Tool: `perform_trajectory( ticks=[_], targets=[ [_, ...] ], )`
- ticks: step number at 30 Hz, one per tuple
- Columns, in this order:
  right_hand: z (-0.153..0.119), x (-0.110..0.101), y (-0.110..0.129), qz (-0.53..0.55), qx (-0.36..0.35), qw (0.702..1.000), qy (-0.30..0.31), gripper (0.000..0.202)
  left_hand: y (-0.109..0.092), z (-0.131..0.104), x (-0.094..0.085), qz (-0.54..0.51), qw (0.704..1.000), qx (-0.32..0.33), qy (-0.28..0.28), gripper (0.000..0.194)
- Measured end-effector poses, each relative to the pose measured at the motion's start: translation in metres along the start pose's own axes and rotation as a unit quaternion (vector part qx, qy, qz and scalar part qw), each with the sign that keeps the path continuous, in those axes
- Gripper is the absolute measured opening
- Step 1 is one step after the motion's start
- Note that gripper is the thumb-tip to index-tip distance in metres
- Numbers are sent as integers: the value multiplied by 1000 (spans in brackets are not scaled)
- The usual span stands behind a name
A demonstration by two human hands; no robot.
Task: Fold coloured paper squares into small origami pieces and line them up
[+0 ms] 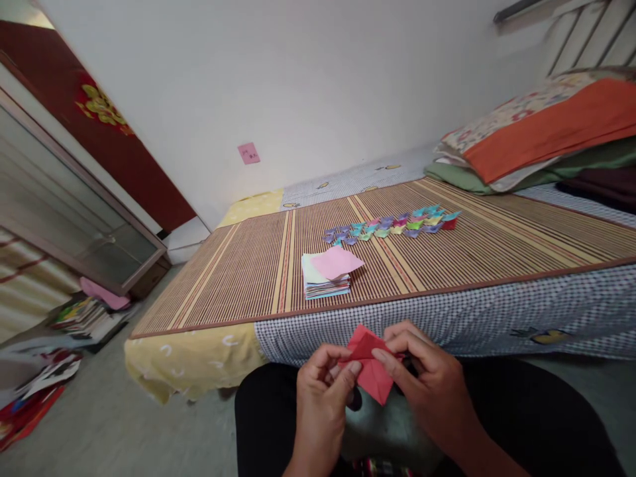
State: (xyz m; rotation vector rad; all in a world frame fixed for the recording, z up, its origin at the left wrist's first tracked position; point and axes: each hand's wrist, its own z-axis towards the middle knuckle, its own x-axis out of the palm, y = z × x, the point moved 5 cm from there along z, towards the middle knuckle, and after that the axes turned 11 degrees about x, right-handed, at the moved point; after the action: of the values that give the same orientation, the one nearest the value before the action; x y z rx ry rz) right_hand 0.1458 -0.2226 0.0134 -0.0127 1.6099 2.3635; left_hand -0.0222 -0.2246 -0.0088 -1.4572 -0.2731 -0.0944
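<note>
A low bed (209, 358) fills the middle of the frame from left to right, its mattress wrapped in a black-and-white checked sheet over a yellow printed one and topped by a ribbed bamboo mat (238, 265) striped in brown and tan. Folded quilts (541, 136) in orange, green and a floral print are stacked at the upper right. A glass-fronted cabinet (64, 212) leans into the upper left, with loose books and papers (84, 317) scattered on the grey floor below it. Along the centre of the mat runs a row of small folded paper shapes (392, 226) in blue, purple, green and pink, and just in front of it sits a neat stack of square coloured sheets (325, 278) with a pink sheet lying crooked on top. At the bottom centre, above the person's dark-clothed lap, both hands pinch a red sheet of paper (371, 371), creased into a flat kite-like form whose long axis runs from upper left to lower right, its sharp tip pointing down toward the lap. The left hand (322, 387) grips its left edge between thumb and fingers; the right hand (427, 381) clasps the upper right edge, fingertips pressing the fold.
</note>
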Motion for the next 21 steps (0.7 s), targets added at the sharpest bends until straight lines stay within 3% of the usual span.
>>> perform_trajectory(
  ticks=[6, 14, 21],
  targets=[
    [-1, 9, -11, 53, 72, 992, 92, 25, -2, 3, 0, 0, 1000, 10, -4, 43],
    [0, 0, -10, 29, 55, 998, 12, 24, 1, -4, 5, -14, 1000, 10, 18, 33],
    [0, 5, -8, 56, 63, 994, 72, 22, -2, 1, 2, -12, 999, 29, -10, 33]
  ],
)
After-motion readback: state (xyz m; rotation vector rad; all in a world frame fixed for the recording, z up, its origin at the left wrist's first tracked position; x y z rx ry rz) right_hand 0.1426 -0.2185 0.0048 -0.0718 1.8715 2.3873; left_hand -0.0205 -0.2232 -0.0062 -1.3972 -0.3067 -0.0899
